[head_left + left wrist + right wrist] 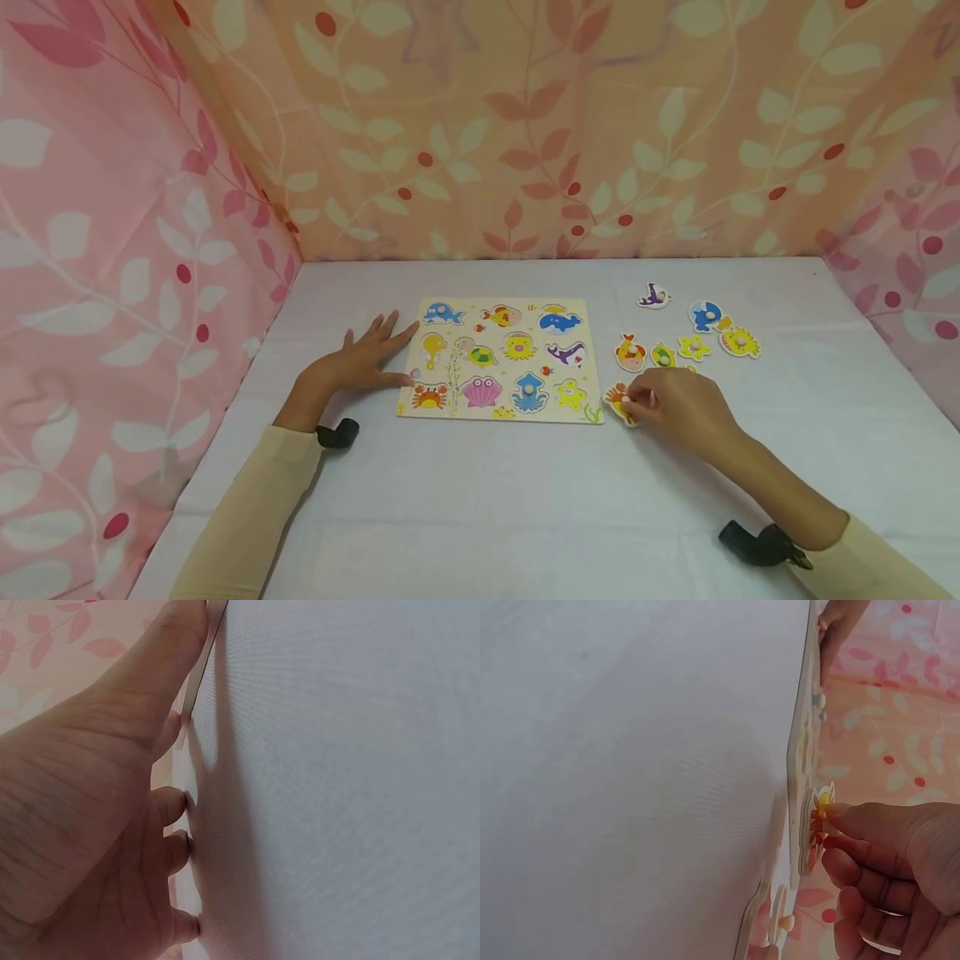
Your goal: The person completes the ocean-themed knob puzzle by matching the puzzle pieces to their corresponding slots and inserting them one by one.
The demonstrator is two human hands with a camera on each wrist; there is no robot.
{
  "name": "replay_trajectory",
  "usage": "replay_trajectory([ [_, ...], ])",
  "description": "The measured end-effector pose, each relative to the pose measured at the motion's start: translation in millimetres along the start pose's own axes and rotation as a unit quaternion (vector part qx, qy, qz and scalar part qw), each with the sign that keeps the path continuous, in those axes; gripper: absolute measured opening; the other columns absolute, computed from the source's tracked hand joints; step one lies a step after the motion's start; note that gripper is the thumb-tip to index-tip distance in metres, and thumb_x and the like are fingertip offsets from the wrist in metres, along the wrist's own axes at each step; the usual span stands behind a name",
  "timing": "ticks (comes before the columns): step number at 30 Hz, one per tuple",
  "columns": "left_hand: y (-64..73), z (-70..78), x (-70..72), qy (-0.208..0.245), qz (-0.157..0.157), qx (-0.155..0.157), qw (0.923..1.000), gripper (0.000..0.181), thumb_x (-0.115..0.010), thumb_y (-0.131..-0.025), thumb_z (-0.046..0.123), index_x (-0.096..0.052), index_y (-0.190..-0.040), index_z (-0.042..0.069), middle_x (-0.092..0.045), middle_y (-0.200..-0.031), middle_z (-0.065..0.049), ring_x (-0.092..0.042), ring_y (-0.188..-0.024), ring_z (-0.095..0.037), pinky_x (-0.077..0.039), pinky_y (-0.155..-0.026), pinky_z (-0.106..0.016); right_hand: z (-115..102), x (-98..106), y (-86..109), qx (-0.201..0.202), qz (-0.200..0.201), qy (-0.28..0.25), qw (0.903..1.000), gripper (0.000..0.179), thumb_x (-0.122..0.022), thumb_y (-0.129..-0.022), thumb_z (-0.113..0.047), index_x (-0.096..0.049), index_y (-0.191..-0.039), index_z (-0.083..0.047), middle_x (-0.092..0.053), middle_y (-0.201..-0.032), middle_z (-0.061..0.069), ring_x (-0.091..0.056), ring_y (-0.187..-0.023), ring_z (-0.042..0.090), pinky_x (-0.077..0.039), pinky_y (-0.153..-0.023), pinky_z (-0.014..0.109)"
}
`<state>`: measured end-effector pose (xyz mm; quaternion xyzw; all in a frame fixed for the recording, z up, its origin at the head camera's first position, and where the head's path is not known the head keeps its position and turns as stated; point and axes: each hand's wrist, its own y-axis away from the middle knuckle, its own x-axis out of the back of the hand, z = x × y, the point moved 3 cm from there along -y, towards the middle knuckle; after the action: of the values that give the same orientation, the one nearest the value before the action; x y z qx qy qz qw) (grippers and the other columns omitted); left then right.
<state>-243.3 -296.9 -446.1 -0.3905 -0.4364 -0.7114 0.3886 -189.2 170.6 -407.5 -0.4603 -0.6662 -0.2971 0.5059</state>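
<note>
A wooden peg puzzle board [498,418] with sea-animal pictures lies on the white table. My left hand [365,357] spreads its fingers at the board's left side, thumb and index fingertip at the edge; the left wrist view shows that hand's palm [90,817] and the cloth. My right hand [686,410] pinches an orange crab puzzle piece [618,403] just off the board's lower right corner. In the right wrist view the crab piece [815,832] stands tilted between thumb and fingertips. A blue squid piece [529,393] with a knob sits in the board's bottom row.
Right of the board lie several loose knobbed pieces: a purple whale [653,296], a blue piece [705,316], a yellow round fish [740,342], a star [693,347], a turtle [663,355] and a red-yellow fish [630,353]. A patterned curtain [555,133] hangs behind the table.
</note>
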Motion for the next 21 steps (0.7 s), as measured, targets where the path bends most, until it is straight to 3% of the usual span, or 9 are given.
replay_trajectory([
  [9, -0.6, -1.1, 0.0, -0.001, -0.001, 0.004, 1.0000, 0.094, -0.061, -0.090, 0.069, -0.012, -0.163, 0.036, 0.006, -0.171, -0.011, 0.012, -0.155, -0.038, 0.009, -0.112, -0.075, -18, 2, -10.4, 0.041, 0.006, -0.008, 0.9991, 0.017, -0.087, -0.081, -0.026, -0.079, -0.091, -0.014, -0.062, -0.070, -0.013, -0.052, -0.066, 0.010, -0.042, -0.055, 0.026],
  [21, -1.0, -2.5, -0.7, 0.008, -0.001, 0.006, 0.9999, 0.095, -0.060, -0.088, 0.071, -0.012, -0.163, 0.037, 0.006, -0.171, -0.011, 0.012, -0.155, -0.038, 0.011, -0.112, -0.074, -68, 0, -40.7, 0.123, -0.011, -0.033, 0.9918, 0.015, -0.086, -0.083, -0.029, -0.079, -0.092, -0.019, -0.063, -0.075, -0.014, -0.055, -0.073, 0.008, -0.047, -0.062, 0.025],
])
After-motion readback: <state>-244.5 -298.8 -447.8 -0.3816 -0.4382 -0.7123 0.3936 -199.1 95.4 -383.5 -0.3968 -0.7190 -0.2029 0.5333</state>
